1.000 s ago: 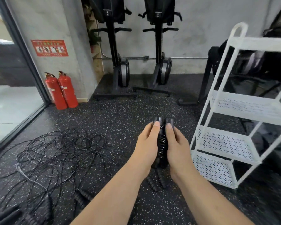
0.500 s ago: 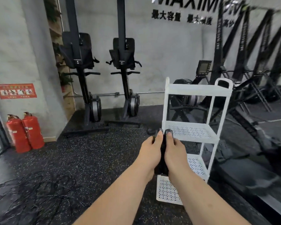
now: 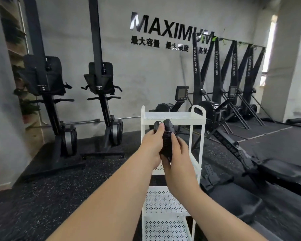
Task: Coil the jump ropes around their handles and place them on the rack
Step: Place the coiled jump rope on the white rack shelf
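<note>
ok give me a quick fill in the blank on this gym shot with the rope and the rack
1. The left hand and right hand together grip one coiled jump rope, whose colour is ____.
2. The rack just beyond the hands is coloured ____.
3. The large wall lettering reads ____.

Missing words: black; white; MAXIMUM
</note>
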Demonstrator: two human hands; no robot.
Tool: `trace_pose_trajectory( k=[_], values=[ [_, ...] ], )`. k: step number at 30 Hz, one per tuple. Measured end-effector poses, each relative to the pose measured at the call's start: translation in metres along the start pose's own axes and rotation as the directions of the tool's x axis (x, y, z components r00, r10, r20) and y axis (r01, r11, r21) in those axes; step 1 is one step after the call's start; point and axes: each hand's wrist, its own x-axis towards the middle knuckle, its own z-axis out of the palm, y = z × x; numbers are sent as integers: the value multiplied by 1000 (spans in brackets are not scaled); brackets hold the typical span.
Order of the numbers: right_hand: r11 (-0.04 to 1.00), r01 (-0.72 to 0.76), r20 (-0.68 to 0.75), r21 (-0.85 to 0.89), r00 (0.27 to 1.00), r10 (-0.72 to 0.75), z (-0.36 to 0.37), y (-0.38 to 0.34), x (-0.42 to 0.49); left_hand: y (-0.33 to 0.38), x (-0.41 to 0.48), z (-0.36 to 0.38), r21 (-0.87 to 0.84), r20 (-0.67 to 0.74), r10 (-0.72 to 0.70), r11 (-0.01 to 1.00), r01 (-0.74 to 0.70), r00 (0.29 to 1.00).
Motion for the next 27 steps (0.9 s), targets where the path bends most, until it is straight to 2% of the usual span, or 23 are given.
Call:
trace_pose_trajectory(
  k=[3,5,7,10,13,15,17,19,22,24,27],
  values=[
    [998,4,-24,-56,1000,-5,-5,14,32,9,27,14,75,46,15,997,-19,999],
    [991,-33,-44,-131,999,27,-9,27,62,13,42,21,277,109,80,955,-108,991],
    [974,-51,-57,-220,998,39,-13,41,97,17,59,25,485,168,198,836,-256,966],
    [950,-40,-79,-310,997,16,-17,58,154,22,89,29,728,262,324,552,-406,909],
    [889,-52,-14,-454,999,51,-19,79,210,28,117,28,872,401,342,143,-469,850],
    [782,-16,65,-623,995,72,-19,88,241,31,135,27,887,456,300,-83,-454,838],
    [622,63,162,-780,981,104,-19,92,268,32,152,23,875,474,258,-249,-416,842],
    [502,142,244,-853,959,144,-20,97,292,30,165,20,864,464,216,-324,-385,859],
    [425,204,316,-882,925,213,-14,113,318,21,172,18,861,456,223,-358,-363,862],
    [442,183,337,-878,892,300,-8,117,324,16,175,16,849,464,249,-397,-348,850],
    [524,125,347,-843,869,352,1,124,330,12,179,13,838,476,267,-429,-339,838]
  ],
)
